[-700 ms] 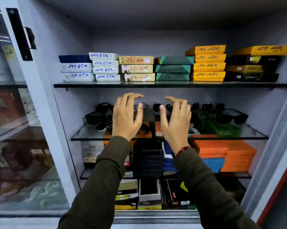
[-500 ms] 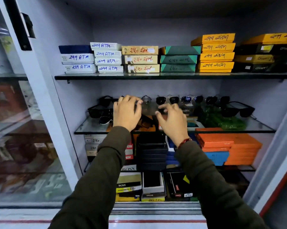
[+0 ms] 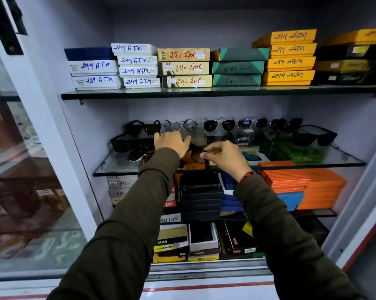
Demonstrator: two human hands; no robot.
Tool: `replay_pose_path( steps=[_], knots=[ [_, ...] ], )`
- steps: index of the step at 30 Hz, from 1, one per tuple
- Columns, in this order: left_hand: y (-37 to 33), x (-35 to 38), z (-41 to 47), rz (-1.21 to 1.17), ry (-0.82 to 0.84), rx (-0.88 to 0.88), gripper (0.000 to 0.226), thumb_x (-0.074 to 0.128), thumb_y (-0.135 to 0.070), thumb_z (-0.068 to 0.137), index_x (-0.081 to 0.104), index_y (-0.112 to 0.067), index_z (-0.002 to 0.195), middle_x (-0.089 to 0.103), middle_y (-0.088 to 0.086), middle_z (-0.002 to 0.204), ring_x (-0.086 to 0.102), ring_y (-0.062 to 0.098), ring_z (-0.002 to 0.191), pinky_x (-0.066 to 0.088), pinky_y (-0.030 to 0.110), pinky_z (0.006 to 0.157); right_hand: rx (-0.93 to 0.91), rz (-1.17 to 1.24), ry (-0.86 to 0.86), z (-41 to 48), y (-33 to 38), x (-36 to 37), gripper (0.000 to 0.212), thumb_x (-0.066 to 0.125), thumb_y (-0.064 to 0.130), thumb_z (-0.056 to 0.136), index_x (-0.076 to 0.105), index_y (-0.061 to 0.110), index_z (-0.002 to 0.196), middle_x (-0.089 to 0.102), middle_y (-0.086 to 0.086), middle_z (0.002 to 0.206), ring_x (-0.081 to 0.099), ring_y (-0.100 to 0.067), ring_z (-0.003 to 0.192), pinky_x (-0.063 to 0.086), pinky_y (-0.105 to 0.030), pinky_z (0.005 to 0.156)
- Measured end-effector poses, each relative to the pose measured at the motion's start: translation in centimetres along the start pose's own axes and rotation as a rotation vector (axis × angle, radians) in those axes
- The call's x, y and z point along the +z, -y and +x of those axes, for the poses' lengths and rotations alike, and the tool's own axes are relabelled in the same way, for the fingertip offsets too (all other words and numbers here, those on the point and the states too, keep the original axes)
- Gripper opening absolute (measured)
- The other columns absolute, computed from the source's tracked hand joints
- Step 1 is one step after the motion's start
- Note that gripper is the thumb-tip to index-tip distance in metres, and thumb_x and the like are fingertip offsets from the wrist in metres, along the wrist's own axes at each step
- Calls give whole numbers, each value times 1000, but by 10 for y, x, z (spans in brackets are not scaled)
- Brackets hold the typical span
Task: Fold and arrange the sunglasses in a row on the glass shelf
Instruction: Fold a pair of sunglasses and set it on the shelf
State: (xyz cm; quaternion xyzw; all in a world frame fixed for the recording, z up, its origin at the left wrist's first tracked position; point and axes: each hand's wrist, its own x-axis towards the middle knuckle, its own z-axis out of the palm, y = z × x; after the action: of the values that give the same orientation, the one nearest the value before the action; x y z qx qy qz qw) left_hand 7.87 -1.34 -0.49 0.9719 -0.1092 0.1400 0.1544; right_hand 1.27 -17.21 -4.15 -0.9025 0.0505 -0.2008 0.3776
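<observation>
Both hands met at the centre of the frame over the front half of the glass shelf (image 3: 122,167), sharing one dark pair of sunglasses (image 3: 196,150). The left hand (image 3: 171,144) lay palm-down on the pair's left end, its fingers curled loosely together over the frame, apparently to steady it. The right hand (image 3: 222,155) pinched the pair's right end between thumb and forefinger, the other fingers tucked under; this grip suited swinging an arm of the glasses shut, though the arm itself was hidden. The pair was just above the glass or resting on it; which could not be told. Behind the hands, along the back wall, a row of sunglasses (image 3: 219,124) stood with lenses facing outward, presumably so that each could be seen from the front. At centre left, several loose sunglasses (image 3: 131,145) lay heaped and overlapping, probably awaiting the same treatment. A green packet (image 3: 295,151) occupied the shelf at centre right, beneath a large black pair (image 3: 312,137).
</observation>
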Motion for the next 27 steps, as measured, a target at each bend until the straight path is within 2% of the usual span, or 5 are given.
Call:
replay_pose_path(
  steps=[3,6,14,19,27],
  knots=[
    [-3,-1,-5,-326,-141,-80,52,50,-54,99,75,-9,112,75,14,113,68,35,111,49,40,98,-22,64,-109,0,-6,-10,22,84,23,80,82,16,101,78,-2,96,70,-11,85,51,-11,72],
    [-9,0,-12,-643,-236,-135,28,73,-43,89,76,-14,91,78,9,100,74,26,99,58,35,90,-45,96,-246,-5,-12,-22,19,89,19,74,83,17,92,79,-2,86,73,-11,81,52,-11,72],
    [-38,25,-48,-945,-384,-67,25,85,-18,81,82,-4,101,79,5,91,68,-8,67,53,2,76,-90,93,-330,-15,-34,-59,16,79,12,82,82,16,96,77,2,85,66,5,68,48,1,68],
    [-55,36,-63,-1023,-397,-5,24,86,-16,80,81,-6,102,79,3,98,73,-6,80,53,0,74,-141,-55,-376,-19,-43,-66,22,77,23,88,80,13,107,80,-3,100,74,-13,83,62,-32,84],
    [-66,48,-63,-876,-438,15,20,78,-28,88,77,-9,93,77,1,91,75,11,83,60,22,81,17,245,-479,-14,-71,-73,21,71,27,92,76,9,101,77,-3,88,77,-16,73,66,-42,72]
  ],
)
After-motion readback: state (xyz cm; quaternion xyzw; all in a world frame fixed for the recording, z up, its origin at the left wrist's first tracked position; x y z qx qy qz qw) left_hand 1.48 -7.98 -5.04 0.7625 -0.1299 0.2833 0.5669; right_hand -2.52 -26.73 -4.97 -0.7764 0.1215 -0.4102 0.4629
